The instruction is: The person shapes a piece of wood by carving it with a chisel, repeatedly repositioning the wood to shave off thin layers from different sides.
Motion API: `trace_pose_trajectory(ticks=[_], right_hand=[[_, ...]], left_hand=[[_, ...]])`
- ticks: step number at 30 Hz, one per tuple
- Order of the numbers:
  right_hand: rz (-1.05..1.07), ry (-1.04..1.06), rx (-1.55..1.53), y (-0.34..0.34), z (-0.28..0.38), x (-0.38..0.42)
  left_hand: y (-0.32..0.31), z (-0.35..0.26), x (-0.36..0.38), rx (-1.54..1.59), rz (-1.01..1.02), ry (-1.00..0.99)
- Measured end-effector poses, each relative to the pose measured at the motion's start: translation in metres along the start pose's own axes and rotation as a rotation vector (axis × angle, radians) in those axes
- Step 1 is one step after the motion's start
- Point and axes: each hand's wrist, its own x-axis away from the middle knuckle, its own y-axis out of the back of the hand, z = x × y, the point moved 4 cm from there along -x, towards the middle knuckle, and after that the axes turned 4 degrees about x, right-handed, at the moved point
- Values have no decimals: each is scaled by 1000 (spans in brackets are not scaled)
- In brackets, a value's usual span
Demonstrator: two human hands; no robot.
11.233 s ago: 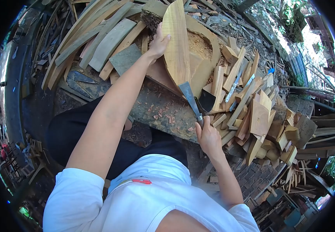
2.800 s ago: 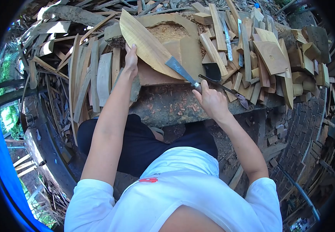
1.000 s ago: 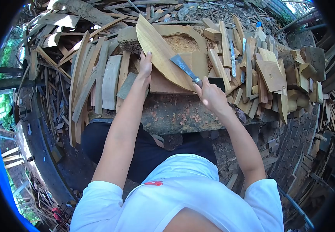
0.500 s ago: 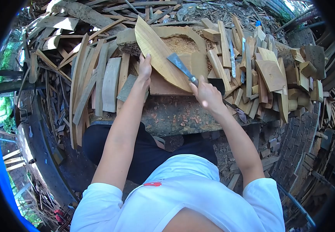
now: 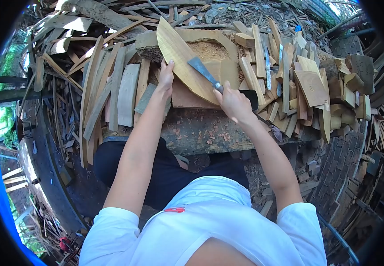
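My left hand (image 5: pixel 166 77) is closed on the left edge of a pale, leaf-shaped wooden board (image 5: pixel 175 49), which stands tilted with its pointed end up and away from me. In my right hand (image 5: pixel 235 104) is a chisel (image 5: pixel 204 72) with a wide, flat grey blade; the fingers wrap its handle. The blade lies across the right side of the board, aimed up and to the left. Behind the board's lower part sits a wooden block (image 5: pixel 221 73) on a thick, hollowed wood slab (image 5: pixel 227 41).
Wood chips lie scattered on the bench (image 5: pixel 192 137) before me. Upright offcuts (image 5: pixel 129 95) line the left side, and a dense pile of cut wood (image 5: pixel 309 86) stands at right. A black flat object (image 5: pixel 250 98) lies just beyond my right hand. Scrap wood covers the background.
The chisel and my right hand have shifted slightly up and left along the board. My left hand keeps its hold on the board.
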Motion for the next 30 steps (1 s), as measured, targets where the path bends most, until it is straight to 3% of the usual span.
trace_pose_trajectory(ticks=[6,13,19,26,30], right_hand=[[90,-32,56,9,-21,86],[76,4,-42,-1,15,10],[178,-67,36,6,-13,86],[89,-3,-11,-2,24,21],[84,10,-5,0,8,52]], left_hand=[[7,-2,-1,125,35,82],[6,2,-3,97,8,39],[8,8,-6,123,-8,24],[9,6,-7,129,22,3],[5,4,-4,142,7,30]])
